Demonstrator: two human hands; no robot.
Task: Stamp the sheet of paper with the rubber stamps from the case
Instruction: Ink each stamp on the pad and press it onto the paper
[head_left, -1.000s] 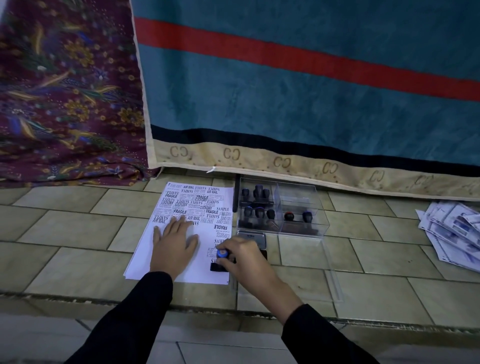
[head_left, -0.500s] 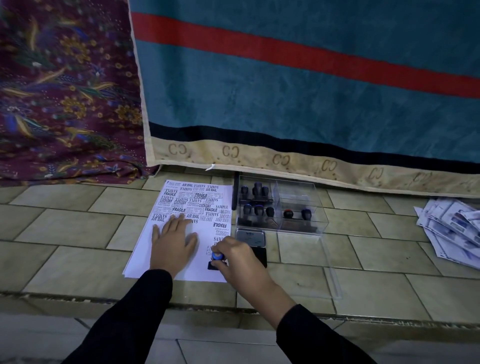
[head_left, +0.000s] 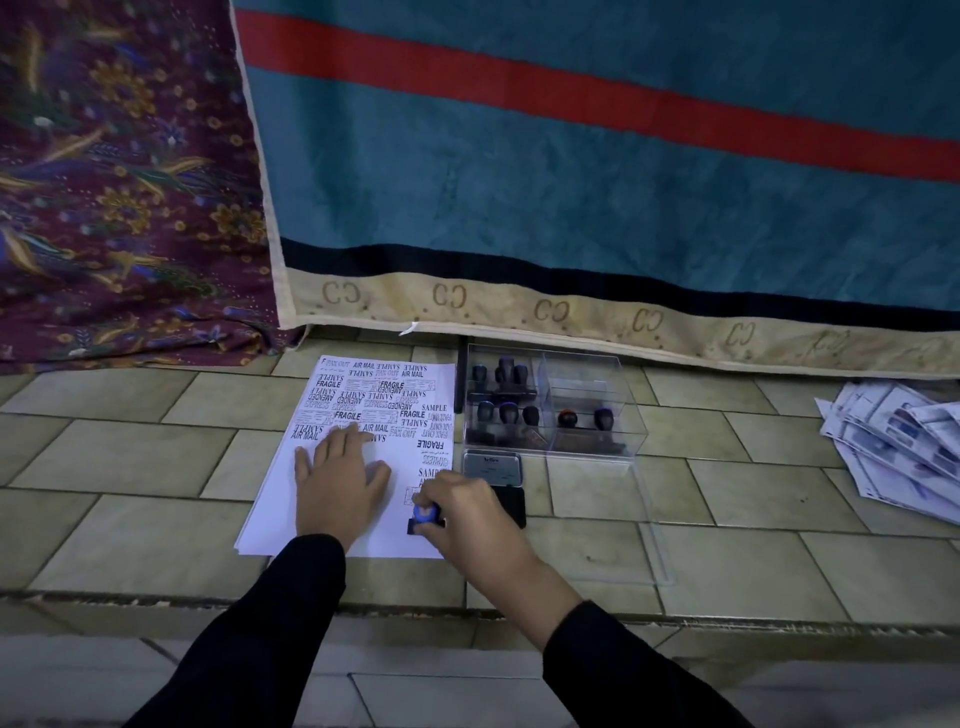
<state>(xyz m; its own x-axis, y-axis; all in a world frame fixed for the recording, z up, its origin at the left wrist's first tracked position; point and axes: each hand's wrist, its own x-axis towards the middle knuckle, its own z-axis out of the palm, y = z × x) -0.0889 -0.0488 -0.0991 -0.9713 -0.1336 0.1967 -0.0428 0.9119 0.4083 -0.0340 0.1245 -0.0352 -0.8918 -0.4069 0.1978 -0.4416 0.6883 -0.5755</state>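
While the right hand (head_left: 467, 512) grips a stamp (head_left: 423, 515), paper (head_left: 402, 457) reads FRAGILE.

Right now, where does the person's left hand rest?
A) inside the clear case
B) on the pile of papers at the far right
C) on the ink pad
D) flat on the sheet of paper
D: the left hand lies flat, fingers spread, on the sheet of paper, while the right hand grips the blue-topped stamp.

"FRAGILE", "AIR MAIL", "SAMPLE" on sheet (head_left: 278, 499)
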